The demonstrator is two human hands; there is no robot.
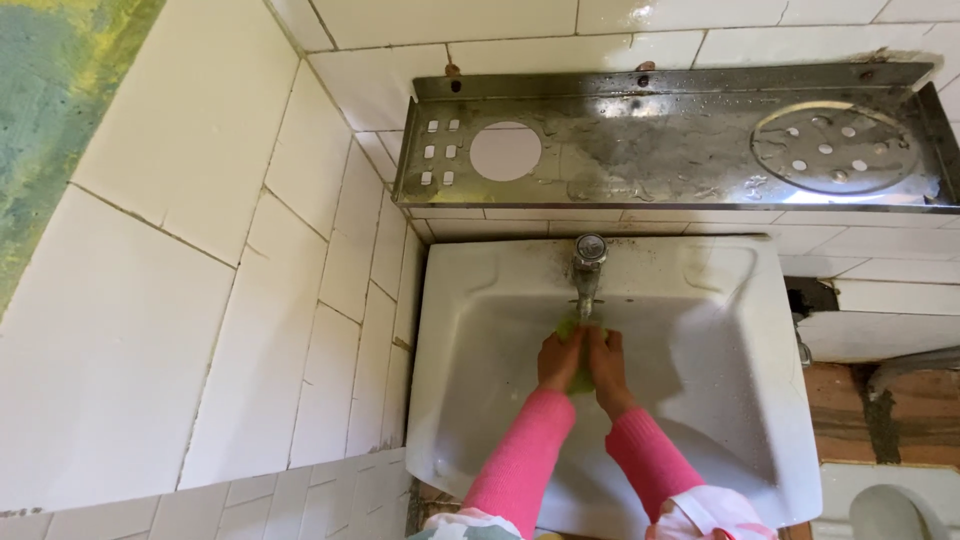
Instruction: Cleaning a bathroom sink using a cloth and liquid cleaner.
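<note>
1. Standing over a white sink (720, 400); both hands are in the basin, right under the tap (588, 268).
2. Left hand (560, 360) and right hand (606, 362) are pressed side by side, both closed around one green pad (570, 328).
3. Pad only shows as a green edge above the knuckles and a sliver between the hands; can't tell sponge or cloth.
4. Pad sits just below the spout, near touching it. Can't tell if water is running.
5. Both arms in pink sleeves (525, 455), coming up from the near edge of the sink.
6. Steel shelf (660, 160) on the wall above the tap, wet, with a round hole at left and a perforated round dish at right.
7. White tiles (190, 330) cover the wall to the left and behind; grout is cracked and stained.
8. Brick-coloured patch (920, 410) right of the sink, well apart from the hands.
</note>
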